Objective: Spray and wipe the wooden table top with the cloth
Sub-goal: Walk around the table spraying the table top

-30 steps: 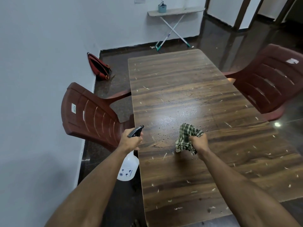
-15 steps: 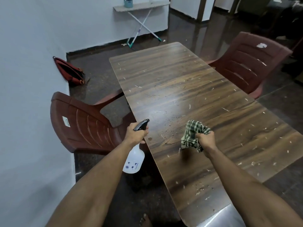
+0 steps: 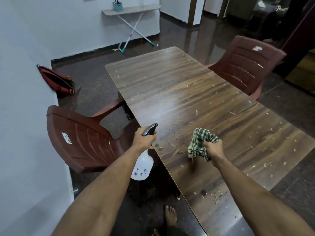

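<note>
You are standing over a long wooden table top (image 3: 196,99) with dark, streaky grain, scattered all over with pale shavings and a patch of fine droplets near its middle. The floor (image 3: 95,86) around it is dark and glossy, and white walls close the room on the left and far side.

Two maroon plastic chairs flank the table, one (image 3: 81,142) on the left and one (image 3: 247,65) on the right. A red bag (image 3: 56,80) leans against the left wall, two crossed mop handles (image 3: 133,29) rest under a small wall shelf (image 3: 131,10), and a teal holder (image 3: 117,6) sits on it.

Your left hand (image 3: 144,139) is wrapped around the one white spray bottle (image 3: 142,166), held just off the table's left edge with its black nozzle aimed across the wood. Your right hand (image 3: 214,148) is fisted on the one green checked cloth (image 3: 200,142), bunched just above the table top. Both arms reach forward, and your bare foot (image 3: 170,217) shows below.
</note>
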